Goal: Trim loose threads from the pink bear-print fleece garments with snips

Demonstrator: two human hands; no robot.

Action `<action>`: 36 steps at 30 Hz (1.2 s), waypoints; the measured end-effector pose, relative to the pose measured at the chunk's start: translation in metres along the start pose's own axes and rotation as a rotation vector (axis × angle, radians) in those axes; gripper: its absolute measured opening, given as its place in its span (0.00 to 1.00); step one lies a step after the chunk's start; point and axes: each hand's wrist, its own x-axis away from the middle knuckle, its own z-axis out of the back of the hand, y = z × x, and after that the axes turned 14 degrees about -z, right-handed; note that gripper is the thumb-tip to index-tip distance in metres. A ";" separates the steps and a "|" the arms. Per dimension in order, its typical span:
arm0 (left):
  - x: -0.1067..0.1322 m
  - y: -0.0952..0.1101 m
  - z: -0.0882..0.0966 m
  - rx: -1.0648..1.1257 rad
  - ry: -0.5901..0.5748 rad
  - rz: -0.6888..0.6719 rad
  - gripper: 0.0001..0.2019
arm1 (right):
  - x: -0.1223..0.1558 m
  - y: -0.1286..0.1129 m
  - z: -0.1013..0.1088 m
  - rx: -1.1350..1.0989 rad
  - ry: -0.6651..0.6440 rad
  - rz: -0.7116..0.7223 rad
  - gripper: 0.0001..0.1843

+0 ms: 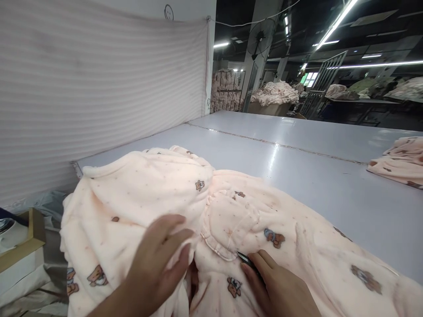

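Observation:
A pale pink plush garment (158, 180) with small printed teddy bears lies bunched before me. On it sits a rounded patch pocket (228, 222) with a ruffled edge. My left hand (160, 259) is over the cloth left of the pocket, its fingers curved and apart from the thumb, slightly blurred. Beside the left thumb the garment has a dark opening. My right hand (272, 281) is closed around a small dark pointed tool (247, 260), mostly hidden by the fingers; it looks like thread snips. The tip of this tool is at the pocket's lower ruffled edge.
The garment rests on a smooth pale table (244, 149) with a seam across it. More folded pink cloth (399, 160) lies at the right edge. A white curtain (99, 83) hangs along the left. An open carton (35, 233) stands at lower left. Heaped fabric (276, 93) is farther back.

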 end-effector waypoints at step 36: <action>0.027 -0.131 -0.004 -0.265 0.102 0.261 0.30 | -0.054 -0.006 0.021 0.113 0.097 -0.302 0.19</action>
